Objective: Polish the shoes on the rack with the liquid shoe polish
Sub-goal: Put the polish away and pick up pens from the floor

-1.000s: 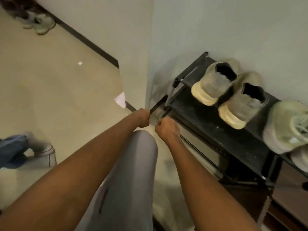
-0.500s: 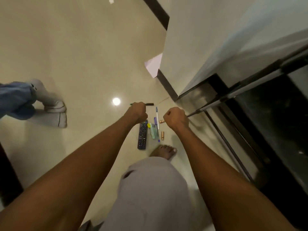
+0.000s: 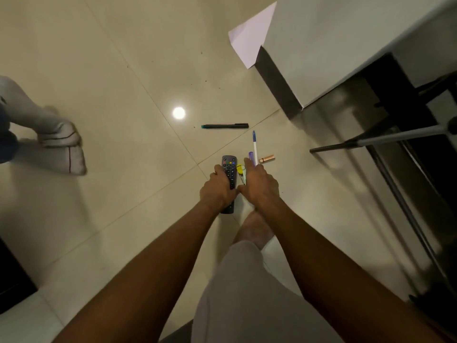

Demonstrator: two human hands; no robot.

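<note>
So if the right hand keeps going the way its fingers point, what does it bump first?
Probably the purple pen, just past the right hand; the white pen lies beside it. Depth is hard to judge.

This looks like a home: glossy cream floor tiles [image 3: 103,70], a TV remote [image 3: 229,169] and pens on the floor, a metal shoe rack [image 3: 385,137] beside a wall.

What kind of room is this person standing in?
Probably a home hallway or entryway. The floor is glossy cream tile, a black metal rack stands against the wall, and household odds lie on the tiles: a TV remote, a black marker and a pen.
</note>
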